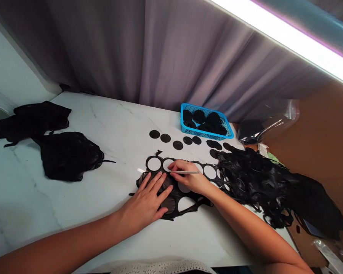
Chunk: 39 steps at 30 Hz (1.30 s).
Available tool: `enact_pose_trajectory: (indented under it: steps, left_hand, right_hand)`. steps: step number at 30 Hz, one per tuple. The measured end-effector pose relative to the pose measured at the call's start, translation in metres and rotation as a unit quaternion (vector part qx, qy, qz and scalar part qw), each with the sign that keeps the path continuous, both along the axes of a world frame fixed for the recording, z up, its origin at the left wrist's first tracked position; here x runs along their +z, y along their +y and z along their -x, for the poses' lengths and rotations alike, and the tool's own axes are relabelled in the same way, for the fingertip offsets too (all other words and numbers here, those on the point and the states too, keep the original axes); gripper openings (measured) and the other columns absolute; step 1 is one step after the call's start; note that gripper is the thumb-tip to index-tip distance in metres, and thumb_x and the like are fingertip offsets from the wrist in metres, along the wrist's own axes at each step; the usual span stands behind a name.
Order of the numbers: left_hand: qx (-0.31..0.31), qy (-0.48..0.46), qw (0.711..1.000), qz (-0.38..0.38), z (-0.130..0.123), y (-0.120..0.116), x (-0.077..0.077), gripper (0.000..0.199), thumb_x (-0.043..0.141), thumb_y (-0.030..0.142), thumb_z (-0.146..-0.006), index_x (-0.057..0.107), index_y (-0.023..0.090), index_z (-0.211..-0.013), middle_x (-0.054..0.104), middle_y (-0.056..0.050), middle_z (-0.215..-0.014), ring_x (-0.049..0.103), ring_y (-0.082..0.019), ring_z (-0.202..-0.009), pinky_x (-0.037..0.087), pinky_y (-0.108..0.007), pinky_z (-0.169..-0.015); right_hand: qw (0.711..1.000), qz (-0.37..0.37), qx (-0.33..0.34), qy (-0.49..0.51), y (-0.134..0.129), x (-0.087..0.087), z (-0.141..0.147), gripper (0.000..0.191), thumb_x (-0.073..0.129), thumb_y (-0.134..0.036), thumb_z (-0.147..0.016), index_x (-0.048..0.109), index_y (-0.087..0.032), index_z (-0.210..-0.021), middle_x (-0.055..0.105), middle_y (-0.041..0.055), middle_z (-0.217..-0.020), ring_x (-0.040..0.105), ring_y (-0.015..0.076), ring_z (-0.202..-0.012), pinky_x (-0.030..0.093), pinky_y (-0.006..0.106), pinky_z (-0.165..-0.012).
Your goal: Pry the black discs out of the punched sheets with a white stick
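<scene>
My left hand point(146, 197) lies flat with fingers spread, pressing on a black leather-like sheet point(193, 208) with round holes cut through it. A clear edge point(143, 176) shows by its fingertips, perhaps a transparent template. In my right hand point(188, 174) is a slim grey pen-shaped tool point(185, 172), which looks like a craft knife. Its tip is beside my left fingers, near the rim of a hole in the sheet's upper row. White table shows through several holes, while dark material fills a round point(168, 204) by my left thumb.
Several black discs point(177, 145) lie behind the sheet. A blue basket point(207, 134) holds more discs. Black scraps point(254, 179) heap up at the right edge. Two black pieces point(68, 156) lie at left. A clear plastic bag point(267, 121) stands beyond the basket, below a bright tube light point(288, 34).
</scene>
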<state>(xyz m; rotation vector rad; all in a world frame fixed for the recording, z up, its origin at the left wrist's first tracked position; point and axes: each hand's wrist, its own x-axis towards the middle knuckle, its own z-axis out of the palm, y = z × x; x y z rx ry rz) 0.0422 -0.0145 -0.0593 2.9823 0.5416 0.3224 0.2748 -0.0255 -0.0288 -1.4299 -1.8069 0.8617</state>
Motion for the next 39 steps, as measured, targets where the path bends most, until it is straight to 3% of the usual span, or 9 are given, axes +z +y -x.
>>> enact_pose_trajectory:
  steps: [6,10,13,16,18,20,23,28,39]
  left_hand:
    - [0.001,0.007,1.000,0.001,0.001,0.000,-0.001,0.065,0.069,0.039,-0.087,0.046,0.020,-0.144,0.040,-0.021,-0.153,0.032,-0.036,-0.145,0.026,-0.058,-0.116]
    - [-0.002,0.004,1.000,0.017,0.001,0.001,-0.001,0.062,0.068,0.041,-0.087,0.048,0.020,-0.142,0.041,-0.020,-0.153,0.033,-0.038,-0.144,0.025,-0.059,-0.116]
    - [-0.005,0.002,1.000,0.025,0.001,0.002,0.000,0.060,0.067,0.039,-0.090,0.047,0.021,-0.144,0.038,-0.019,-0.155,0.033,-0.037,-0.145,0.027,-0.059,-0.115]
    - [-0.014,0.009,1.000,0.023,0.003,0.004,0.003,0.065,0.068,0.042,-0.089,0.044,0.021,-0.145,0.037,-0.019,-0.155,0.034,-0.037,-0.145,0.030,-0.058,-0.114]
    - [-0.010,0.014,1.000,0.016,0.006,0.007,0.007,0.067,0.069,0.045,-0.088,0.045,0.020,-0.145,0.041,-0.018,-0.154,0.037,-0.037,-0.143,0.033,-0.056,-0.113]
    - [0.008,0.021,1.000,0.002,0.011,0.009,0.011,0.065,0.070,0.046,-0.087,0.049,0.016,-0.141,0.048,-0.018,-0.148,0.043,-0.037,-0.138,0.038,-0.052,-0.111]
    - [0.033,0.030,0.999,-0.024,0.018,0.012,0.015,0.055,0.067,0.043,-0.090,0.057,0.009,-0.132,0.056,-0.021,-0.139,0.053,-0.035,-0.130,0.043,-0.046,-0.107]
    - [0.038,0.026,0.997,-0.057,0.023,0.013,0.011,0.052,0.065,0.042,-0.091,0.058,0.008,-0.130,0.058,-0.019,-0.138,0.053,-0.034,-0.129,0.042,-0.042,-0.107]
    - [0.049,-0.002,0.998,-0.039,0.024,0.010,0.000,0.050,0.063,0.043,-0.092,0.057,0.011,-0.130,0.056,-0.018,-0.140,0.050,-0.033,-0.133,0.037,-0.042,-0.111]
  right_hand:
    - [0.993,-0.049,0.034,-0.103,-0.006,-0.006,0.008,0.013,0.057,-0.013,-0.092,0.055,-0.021,-0.082,0.069,0.0074,-0.102,0.063,0.0200,-0.094,0.048,0.033,-0.082]
    - [0.948,-0.110,0.077,-0.289,0.002,-0.004,0.003,0.006,0.056,-0.015,-0.091,0.058,-0.019,-0.096,0.069,0.0128,-0.103,0.059,0.0263,-0.098,0.044,0.039,-0.086]
    - [0.934,-0.118,-0.079,-0.327,0.027,0.004,-0.024,0.010,0.051,-0.012,-0.088,0.058,-0.019,-0.091,0.069,0.0130,-0.092,0.059,0.0269,-0.088,0.043,0.038,-0.079]
    - [0.938,-0.109,-0.232,-0.234,0.050,0.011,-0.046,0.012,0.049,-0.017,-0.088,0.054,-0.021,-0.078,0.070,0.0109,-0.089,0.061,0.0250,-0.083,0.043,0.036,-0.076]
    - [0.970,-0.061,-0.205,-0.118,0.055,0.012,-0.043,0.014,0.053,-0.023,-0.086,0.052,-0.022,-0.072,0.072,0.0077,-0.088,0.063,0.0222,-0.080,0.044,0.033,-0.073]
    - [0.993,0.013,-0.120,0.001,0.051,0.010,-0.026,0.017,0.058,-0.027,-0.083,0.051,-0.022,-0.069,0.072,0.0054,-0.086,0.065,0.0203,-0.081,0.046,0.030,-0.072]
    - [0.990,0.096,-0.031,0.094,0.038,0.002,0.007,0.018,0.063,-0.029,-0.080,0.051,-0.021,-0.070,0.073,0.0052,-0.087,0.066,0.0187,-0.082,0.047,0.029,-0.072]
    - [0.993,0.085,-0.006,0.085,0.028,-0.005,0.035,0.016,0.063,-0.028,-0.083,0.054,-0.020,-0.073,0.072,0.0036,-0.088,0.063,0.0161,-0.077,0.047,0.029,-0.072]
    - [1.000,0.011,0.026,0.008,0.026,-0.009,0.037,0.011,0.063,-0.020,-0.089,0.059,-0.021,-0.079,0.071,0.0027,-0.090,0.065,0.0175,-0.085,0.050,0.032,-0.079]
